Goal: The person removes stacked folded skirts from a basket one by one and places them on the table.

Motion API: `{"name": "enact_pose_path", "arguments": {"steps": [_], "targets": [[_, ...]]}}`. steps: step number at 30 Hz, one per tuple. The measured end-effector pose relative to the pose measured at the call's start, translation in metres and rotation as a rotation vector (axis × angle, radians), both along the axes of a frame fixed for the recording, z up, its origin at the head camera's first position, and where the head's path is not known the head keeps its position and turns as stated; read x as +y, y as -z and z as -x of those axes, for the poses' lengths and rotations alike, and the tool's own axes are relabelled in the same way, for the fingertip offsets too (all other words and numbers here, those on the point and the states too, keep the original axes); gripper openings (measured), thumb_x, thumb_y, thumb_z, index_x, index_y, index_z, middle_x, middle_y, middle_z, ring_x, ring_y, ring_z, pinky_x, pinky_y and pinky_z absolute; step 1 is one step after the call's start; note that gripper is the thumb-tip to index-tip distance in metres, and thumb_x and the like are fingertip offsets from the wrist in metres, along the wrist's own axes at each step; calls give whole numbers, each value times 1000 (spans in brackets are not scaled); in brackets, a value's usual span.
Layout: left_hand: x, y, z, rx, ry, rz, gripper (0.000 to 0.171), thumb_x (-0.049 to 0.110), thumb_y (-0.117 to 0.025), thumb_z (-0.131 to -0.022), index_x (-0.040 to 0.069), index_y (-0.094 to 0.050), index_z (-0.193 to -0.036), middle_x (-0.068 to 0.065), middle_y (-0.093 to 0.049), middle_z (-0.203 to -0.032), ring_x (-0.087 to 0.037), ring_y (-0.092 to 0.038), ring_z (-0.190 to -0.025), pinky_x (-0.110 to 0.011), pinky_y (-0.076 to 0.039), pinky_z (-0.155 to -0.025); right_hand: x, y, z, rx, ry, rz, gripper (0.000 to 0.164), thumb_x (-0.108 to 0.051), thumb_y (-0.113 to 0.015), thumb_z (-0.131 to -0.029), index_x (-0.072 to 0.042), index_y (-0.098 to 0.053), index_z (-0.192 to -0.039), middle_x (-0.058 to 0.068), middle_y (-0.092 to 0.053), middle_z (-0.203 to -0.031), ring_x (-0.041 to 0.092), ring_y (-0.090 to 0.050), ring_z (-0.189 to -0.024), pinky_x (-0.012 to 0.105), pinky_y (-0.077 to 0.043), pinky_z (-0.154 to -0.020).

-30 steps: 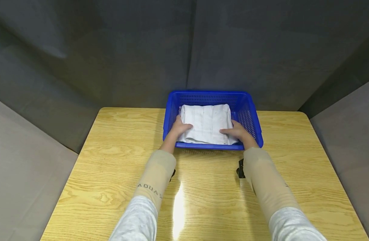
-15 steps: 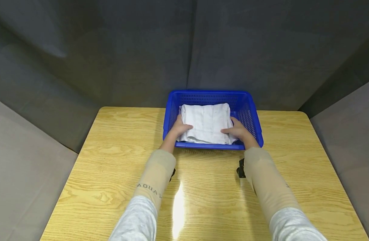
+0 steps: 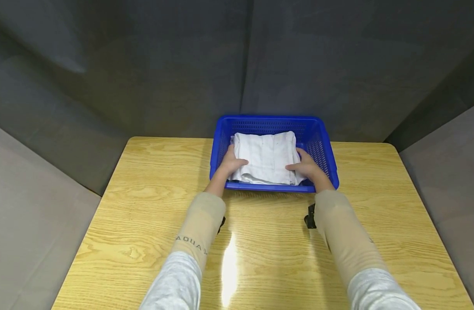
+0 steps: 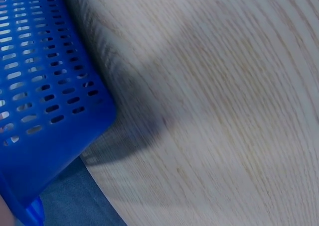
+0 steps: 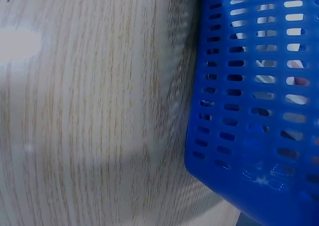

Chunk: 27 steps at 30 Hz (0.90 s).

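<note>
A folded white cloth (image 3: 265,157) lies inside a blue plastic basket (image 3: 267,188) at the far side of the table in the head view. My left hand (image 3: 230,164) grips its left side, thumb on top and fingers hidden down the edge. On the opposite side my right hand (image 3: 307,167) holds the cloth the same way, its thumb lying on the top layer. Both wrists pass over the basket's near rim. The wrist views show mainly the slotted basket wall (image 4: 55,81) from outside, with bits of white behind the slots (image 5: 294,64).
The wooden table (image 3: 155,206) runs out to both sides of the basket and towards me. Dark grey curtain (image 3: 182,69) hangs right behind the basket, with lighter grey panels (image 3: 35,224) at the sides. Black wrist devices (image 3: 310,217) show beneath the sleeves.
My right hand has shifted slightly to the right and away from me along the cloth's edge. The cloth's far edge has moved up a little. The left hand and basket stay nearly still.
</note>
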<state>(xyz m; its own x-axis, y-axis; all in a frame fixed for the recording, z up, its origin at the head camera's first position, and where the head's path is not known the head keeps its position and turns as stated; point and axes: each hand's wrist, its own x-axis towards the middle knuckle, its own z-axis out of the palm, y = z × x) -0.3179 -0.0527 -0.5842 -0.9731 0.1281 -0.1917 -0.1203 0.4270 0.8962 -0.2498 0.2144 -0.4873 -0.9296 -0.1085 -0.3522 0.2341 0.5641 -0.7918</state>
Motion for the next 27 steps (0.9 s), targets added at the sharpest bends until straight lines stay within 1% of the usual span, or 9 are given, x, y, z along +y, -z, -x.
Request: {"name": "enact_pose_path", "arguments": {"steps": [1, 3, 6, 7, 9, 10, 12, 15, 27], "targets": [[0, -6, -3, -16, -2, 1, 99, 25, -77, -71, 17, -14, -146, -7, -25, -148, -19, -26, -133, -29, -25, -107, 0, 0, 0, 7, -1, 10, 83, -6, -63, -82, 1, -9, -145, 25, -17, -147, 39, -21, -132, 48, -20, -108], [2, -17, -8, -14, -11, 16, 96, 23, -76, -71, 16, -16, -146, -8, -28, -146, -20, -28, -132, -29, -27, -106, 0, -1, 0, 15, -2, 19, 83, -5, -63, -82, 2, -10, -145, 26, -18, -146, 40, -22, -132, 48, -20, -108], [6, -47, -25, -14, -31, 21, 88, 16, -73, -73, 10, -21, -144, -13, -31, -144, -24, -30, -130, -31, -28, -106, 1, -2, -1, 24, -3, 25, 83, -4, -63, -81, 3, -10, -144, 26, -18, -146, 40, -22, -132, 48, -19, -108], [7, -60, -33, -31, -36, 14, 87, 13, -72, -74, 9, -20, -144, -13, -29, -145, -23, -29, -132, -32, -25, -107, 2, -1, -1, 25, -4, 21, 83, -4, -63, -81, 3, -10, -144, 26, -18, -146, 39, -22, -132, 48, -19, -109], [9, -74, -41, -23, -47, 13, 84, 8, -69, -74, 5, -21, -143, -16, -30, -144, -26, -29, -131, -34, -26, -107, 2, -1, -1, 32, -12, 18, 83, -4, -63, -81, 4, -9, -144, 27, -18, -146, 40, -22, -131, 48, -20, -108], [10, -84, -46, -40, -49, 9, 83, 5, -68, -75, 4, -21, -143, -16, -29, -145, -26, -27, -132, -34, -23, -109, 3, 0, 0, 34, -13, 18, 83, -4, -63, -81, 4, -9, -144, 27, -19, -145, 41, -23, -131, 48, -21, -108], [10, -91, -51, -29, -49, 11, 82, 4, -66, -75, 3, -20, -143, -17, -28, -145, -26, -27, -133, -34, -23, -109, 3, 0, 0, 39, -16, 18, 83, -5, -63, -81, 3, -9, -144, 28, -19, -145, 41, -25, -130, 49, -22, -107], [10, -96, -55, -16, -44, 30, 80, 4, -65, -77, 2, -20, -143, -17, -29, -145, -26, -28, -132, -33, -25, -108, 4, 1, 0, 49, -14, 37, 83, -3, -63, -81, 3, -9, -144, 28, -21, -145, 41, -27, -129, 49, -24, -106], [9, -102, -61, 37, -52, -15, 76, 3, -65, -75, 1, -25, -141, -18, -33, -142, -28, -32, -129, -34, -27, -107, 5, -7, -5, 42, 1, 54, 82, -6, -61, -84, -1, -7, -146, 29, -22, -144, 41, -29, -128, 50, -28, -104]]}}
